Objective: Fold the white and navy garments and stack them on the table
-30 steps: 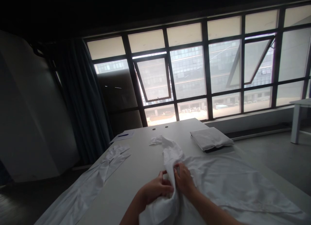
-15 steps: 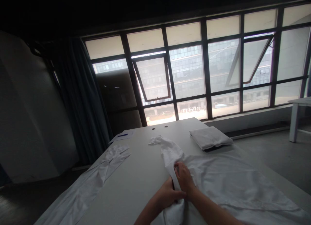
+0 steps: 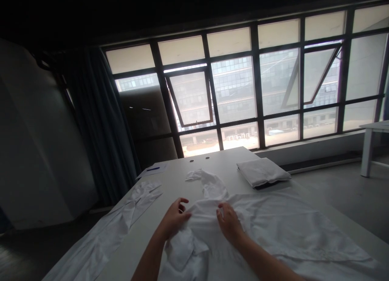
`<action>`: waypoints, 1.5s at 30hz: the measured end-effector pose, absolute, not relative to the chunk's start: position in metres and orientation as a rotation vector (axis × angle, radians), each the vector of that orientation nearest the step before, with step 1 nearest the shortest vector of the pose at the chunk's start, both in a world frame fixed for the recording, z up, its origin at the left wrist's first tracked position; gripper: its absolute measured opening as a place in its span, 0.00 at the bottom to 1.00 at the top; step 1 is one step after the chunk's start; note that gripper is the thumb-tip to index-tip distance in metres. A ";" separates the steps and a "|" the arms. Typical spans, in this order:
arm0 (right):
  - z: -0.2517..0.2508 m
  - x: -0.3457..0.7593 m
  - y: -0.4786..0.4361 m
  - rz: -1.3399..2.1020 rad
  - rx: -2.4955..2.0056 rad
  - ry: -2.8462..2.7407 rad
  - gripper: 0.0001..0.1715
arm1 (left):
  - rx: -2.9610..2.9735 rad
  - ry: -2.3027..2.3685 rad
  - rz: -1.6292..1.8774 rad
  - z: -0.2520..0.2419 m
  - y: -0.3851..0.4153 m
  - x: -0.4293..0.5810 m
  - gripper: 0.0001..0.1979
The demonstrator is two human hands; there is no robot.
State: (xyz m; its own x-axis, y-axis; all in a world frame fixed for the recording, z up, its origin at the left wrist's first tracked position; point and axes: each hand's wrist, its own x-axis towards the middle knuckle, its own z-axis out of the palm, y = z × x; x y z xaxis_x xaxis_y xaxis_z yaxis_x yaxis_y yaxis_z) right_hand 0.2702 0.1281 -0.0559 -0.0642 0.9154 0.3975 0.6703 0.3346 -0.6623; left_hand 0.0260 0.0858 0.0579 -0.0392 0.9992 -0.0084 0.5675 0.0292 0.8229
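Note:
A large white cloth garment point(image 3: 282, 228) lies spread over the near right part of the white table, with a sleeve-like piece point(image 3: 212, 184) reaching toward the far side. At the cloth's left edge is my left hand point(image 3: 174, 218), its fingers curved and apart, the thumb touching the fabric. My right hand point(image 3: 229, 222) rests on the cloth further right, fingers bent and slightly apart. Between the hands the fabric is stretched fairly flat, and it bunches up below my left hand.
Another crumpled white cloth point(image 3: 112, 228) lies along the left side of the table point(image 3: 170, 179). A folded white cloth point(image 3: 263, 171) sits at the back right. Papers with a blue pen point(image 3: 152, 169) are at the back left. Windows stand beyond.
My left hand has moved left, away from my right hand, and its fingers have opened. The cloth's edge now extends further left. My right hand has hardly moved.

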 end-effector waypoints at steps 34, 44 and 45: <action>-0.042 0.255 0.060 0.548 -1.233 -2.513 0.44 | 2.088 2.401 0.134 0.027 0.084 0.022 0.14; -0.007 0.277 0.094 0.734 -1.196 -2.575 0.25 | 2.424 1.993 0.342 -0.035 0.094 0.085 0.27; -0.003 0.285 0.100 0.694 -1.263 -2.533 0.24 | 2.423 1.974 0.324 -0.037 0.094 0.082 0.28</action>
State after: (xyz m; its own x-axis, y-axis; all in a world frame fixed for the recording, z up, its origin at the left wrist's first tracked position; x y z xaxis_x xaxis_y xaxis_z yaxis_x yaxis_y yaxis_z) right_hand 0.2847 0.1000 -0.0034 -0.6036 0.7973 -0.0078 0.6898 0.5173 -0.5065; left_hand 0.0817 0.0945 -0.0373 0.1894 0.9688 0.1598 0.9690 -0.2107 0.1289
